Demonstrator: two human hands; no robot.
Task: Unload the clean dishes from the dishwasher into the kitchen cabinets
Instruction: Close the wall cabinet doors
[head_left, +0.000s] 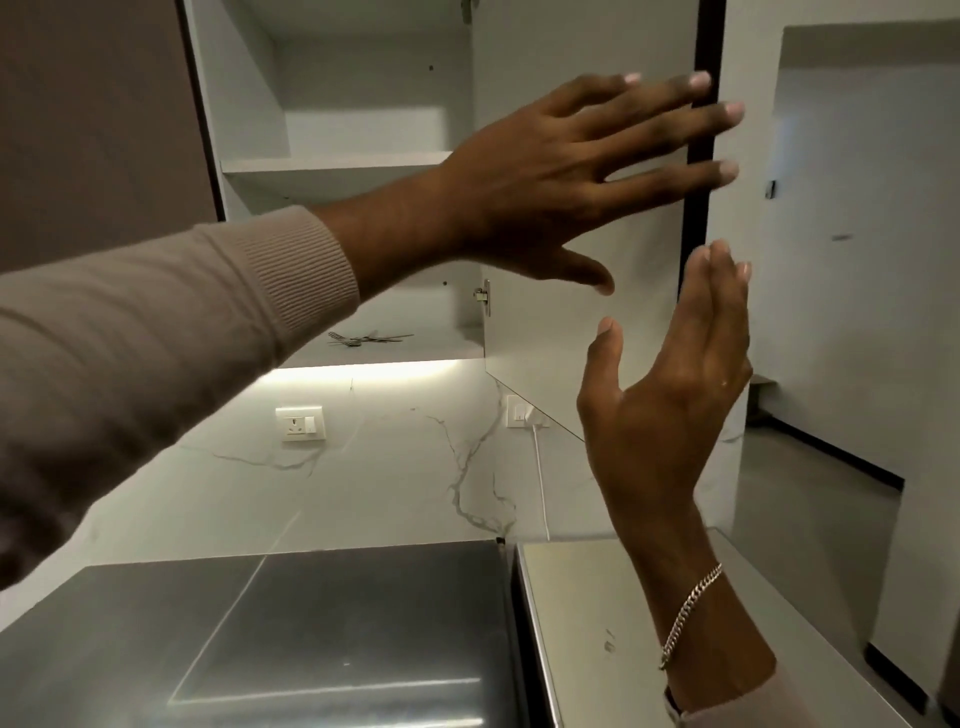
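Note:
A white wall cabinet stands open above the counter. Its door swings out to the right, dark edge towards me. My left hand reaches across in front of the door, fingers spread, tips at the door's dark edge, holding nothing. My right hand is raised lower down near the same edge, palm turned left, fingers apart and empty. Several pieces of cutlery lie on the cabinet's bottom shelf. The upper shelf is bare. No dishwasher is in view.
A marble-patterned backsplash carries two wall sockets, one with a white cable. Below lies a steel counter surface and a lighter counter to its right. A doorway and corridor floor open on the right.

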